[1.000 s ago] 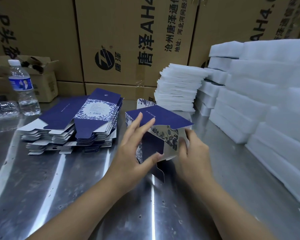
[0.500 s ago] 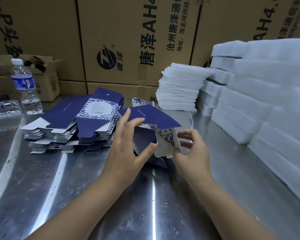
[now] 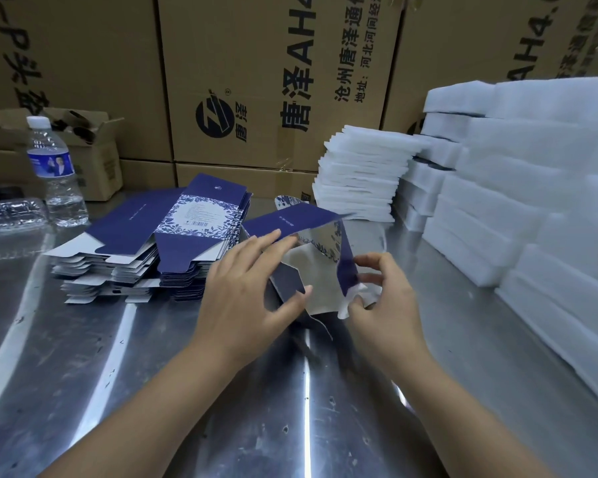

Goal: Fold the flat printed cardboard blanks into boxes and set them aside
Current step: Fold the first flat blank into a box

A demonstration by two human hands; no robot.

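In the head view, a brushed steel table (image 3: pixel 145 381), glossy and pitted with small dents, carries a half-folded cardboard box (image 3: pixel 294 220) at its middle, just in front of the person. The box is thin printed card: matte navy outside, plain greyish white inside, with a blue floral band along one edge and its panels and flaps splayed at angles. The left hand (image 3: pixel 246 298) grips it, fingers laid over the navy top panel and thumb curled beneath a navy flap. The right hand (image 3: pixel 384 305) pinches a white end flap between thumb and fingertips. To the left lies a slumped stack of flat navy-and-white blanks (image 3: pixel 159 243). Behind it stand a clear plastic water bottle (image 3: pixel 54 174) and a crinkled transparent tray (image 3: pixel 11 210). Soft white foam sheets (image 3: pixel 359 177) and thicker foam blocks (image 3: pixel 532 208) are piled on the right, against brown corrugated cartons (image 3: pixel 256 81).
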